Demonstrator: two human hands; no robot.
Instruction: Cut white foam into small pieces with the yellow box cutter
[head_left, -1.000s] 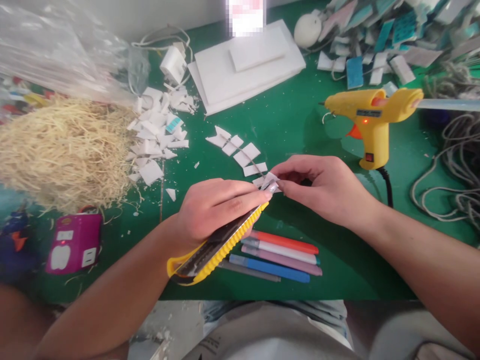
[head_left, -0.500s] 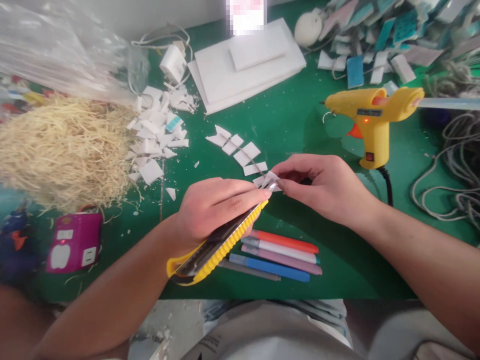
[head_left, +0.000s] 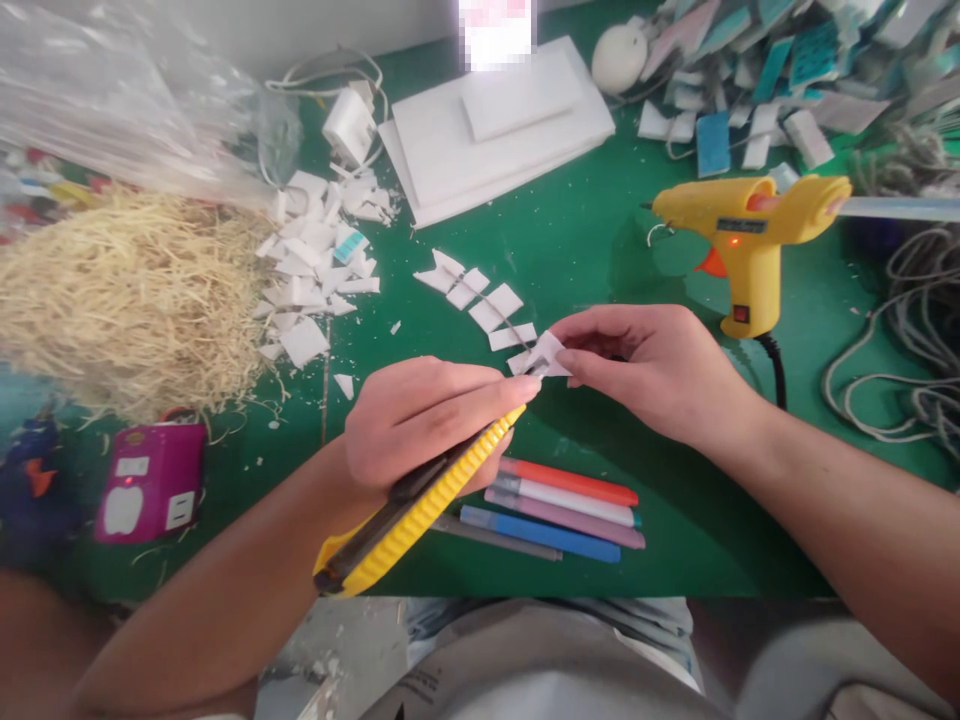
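Note:
My left hand (head_left: 427, 420) is closed around a yellow and black utility knife (head_left: 420, 510), its handle slanting down to the left. The knife's tip end reaches a small white piece (head_left: 551, 354), which my right hand (head_left: 645, 365) pinches between thumb and fingers. A thin cord (head_left: 510, 322) runs up and left from there, with several white pieces (head_left: 495, 307) along it on the green table. Just below my hands lie several markers (head_left: 570, 482), among them red, blue and purple ones.
A yellow glue gun (head_left: 757, 245) with a lit red light stands at right. White boards (head_left: 502, 125) lie at the back. White scraps (head_left: 304, 340), straw-like shreds (head_left: 127, 300) and a magenta box (head_left: 150, 483) are at left; grey cord (head_left: 862, 370) is at far right.
The knife's handle end has swung slightly down and left with my left hand. More of the white piece in my right hand's pinch now shows.

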